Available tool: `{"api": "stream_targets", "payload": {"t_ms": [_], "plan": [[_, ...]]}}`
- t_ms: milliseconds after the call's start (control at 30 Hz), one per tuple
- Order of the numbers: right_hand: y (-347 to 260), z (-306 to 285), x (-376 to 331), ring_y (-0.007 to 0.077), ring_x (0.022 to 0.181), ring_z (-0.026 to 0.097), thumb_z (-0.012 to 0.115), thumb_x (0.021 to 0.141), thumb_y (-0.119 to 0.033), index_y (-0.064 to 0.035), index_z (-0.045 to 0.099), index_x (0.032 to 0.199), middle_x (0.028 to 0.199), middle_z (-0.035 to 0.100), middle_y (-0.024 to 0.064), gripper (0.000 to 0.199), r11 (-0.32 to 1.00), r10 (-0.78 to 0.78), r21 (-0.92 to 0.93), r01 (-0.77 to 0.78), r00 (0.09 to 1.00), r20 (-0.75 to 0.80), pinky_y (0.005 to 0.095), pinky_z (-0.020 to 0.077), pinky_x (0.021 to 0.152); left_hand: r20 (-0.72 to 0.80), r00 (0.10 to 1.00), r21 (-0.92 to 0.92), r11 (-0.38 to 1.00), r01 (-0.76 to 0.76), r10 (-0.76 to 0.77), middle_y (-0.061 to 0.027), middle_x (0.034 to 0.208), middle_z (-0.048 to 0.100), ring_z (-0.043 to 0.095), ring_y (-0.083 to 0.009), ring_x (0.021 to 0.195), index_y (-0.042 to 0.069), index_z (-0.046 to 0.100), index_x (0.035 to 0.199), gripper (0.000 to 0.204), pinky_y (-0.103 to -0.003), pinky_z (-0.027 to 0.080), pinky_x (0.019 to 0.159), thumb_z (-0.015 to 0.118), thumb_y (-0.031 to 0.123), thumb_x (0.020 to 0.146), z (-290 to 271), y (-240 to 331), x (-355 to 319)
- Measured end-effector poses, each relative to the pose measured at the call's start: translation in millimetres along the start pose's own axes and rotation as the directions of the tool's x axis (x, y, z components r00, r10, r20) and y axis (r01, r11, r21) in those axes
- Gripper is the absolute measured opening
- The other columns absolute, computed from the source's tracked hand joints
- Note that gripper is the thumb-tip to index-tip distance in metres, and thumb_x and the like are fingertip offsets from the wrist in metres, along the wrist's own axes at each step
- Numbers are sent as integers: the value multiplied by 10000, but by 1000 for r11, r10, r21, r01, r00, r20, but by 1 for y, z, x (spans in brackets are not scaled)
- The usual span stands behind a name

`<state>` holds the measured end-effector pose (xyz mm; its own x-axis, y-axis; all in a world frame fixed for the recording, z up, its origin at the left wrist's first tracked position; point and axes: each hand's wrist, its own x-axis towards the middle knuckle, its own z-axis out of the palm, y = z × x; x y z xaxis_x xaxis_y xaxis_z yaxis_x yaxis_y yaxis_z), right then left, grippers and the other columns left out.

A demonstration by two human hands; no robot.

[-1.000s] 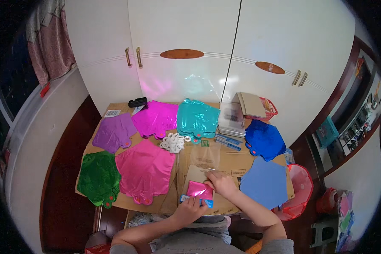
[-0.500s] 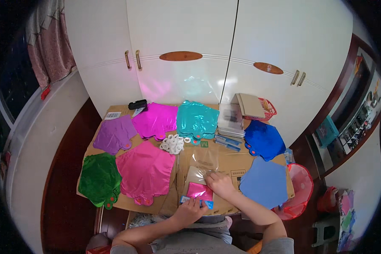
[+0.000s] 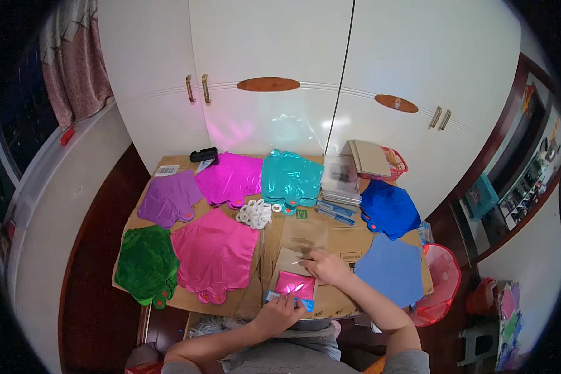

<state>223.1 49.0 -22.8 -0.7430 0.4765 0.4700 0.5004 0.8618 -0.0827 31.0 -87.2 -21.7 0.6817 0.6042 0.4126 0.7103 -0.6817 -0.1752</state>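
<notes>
A clear plastic bag (image 3: pixel 304 234) lies flat on the cardboard near the table's front edge. Inside it shows a folded shiny pink foil sheet (image 3: pixel 295 285), with a beige card above and a blue printed strip (image 3: pixel 308 305) at the bottom. My left hand (image 3: pixel 279 313) rests with fingers laid out on the blue strip. My right hand (image 3: pixel 325 267) is closed at the bag's upper right side, fingertips pinching the plastic. A thin pale line shows by those fingertips; I cannot tell whether it is glare or an edge.
Foil sheets in pink (image 3: pixel 215 252), green (image 3: pixel 146 262), purple (image 3: pixel 169 198), magenta (image 3: pixel 230 177), teal (image 3: pixel 292 177) and blue (image 3: pixel 389 207) surround the packet. White rings (image 3: pixel 254 214) sit mid-table. Bag stacks (image 3: pixel 340 181) and a red basket (image 3: pixel 396 163) stand behind; a red bin (image 3: pixel 439 283) is at right.
The bag's upper part lies flatter, and the glare on the pink foil has shifted. My right hand has moved very slightly; my left hand stays on the blue strip.
</notes>
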Motion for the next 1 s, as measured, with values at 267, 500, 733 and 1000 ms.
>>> {"api": "stream_targets", "payload": {"t_ms": [267, 500, 733, 1000], "plan": [[-13, -13, 4, 234, 783, 611, 600, 749, -114, -96, 597, 989, 837, 566, 55, 241, 990, 119, -97, -103, 978, 174, 348, 525, 669, 28, 999, -14, 1000, 28, -28, -149, 878, 599, 626, -232, 735, 72, 545, 962, 225, -306, 529, 581, 567, 180, 766, 3, 1, -3], [-31, -20, 14, 212, 798, 618, 575, 757, -135, -82, 581, 1007, 812, 569, 58, 255, 952, 43, -306, 21, 978, 203, 324, 527, 634, 14, 1000, 27, 1000, -2, 1, -151, 876, 600, 628, -228, 729, 67, 544, 957, 225, -304, 537, 589, 567, 182, 765, -2, 0, -1], [-22, -9, 8, 202, 779, 620, 584, 727, -147, -81, 628, 874, 756, 570, 37, 167, 980, 15, -197, 8, 993, 117, 318, 520, 598, -24, 999, -6, 1000, 25, -25, -192, 927, 630, 652, -242, 768, 62, 546, 954, 216, -306, 544, 595, 565, 187, 779, 4, -3, 0], [-29, -13, 8, 179, 723, 600, 591, 699, -153, -90, 610, 786, 743, 558, 15, 109, 976, 49, -212, -37, 997, 51, 313, 513, 580, -77, 997, 10, 1000, -25, 26, -159, 882, 632, 647, -227, 723, 64, 554, 921, 214, -308, 533, 577, 576, 208, 764, 13, -17, 11]]}}
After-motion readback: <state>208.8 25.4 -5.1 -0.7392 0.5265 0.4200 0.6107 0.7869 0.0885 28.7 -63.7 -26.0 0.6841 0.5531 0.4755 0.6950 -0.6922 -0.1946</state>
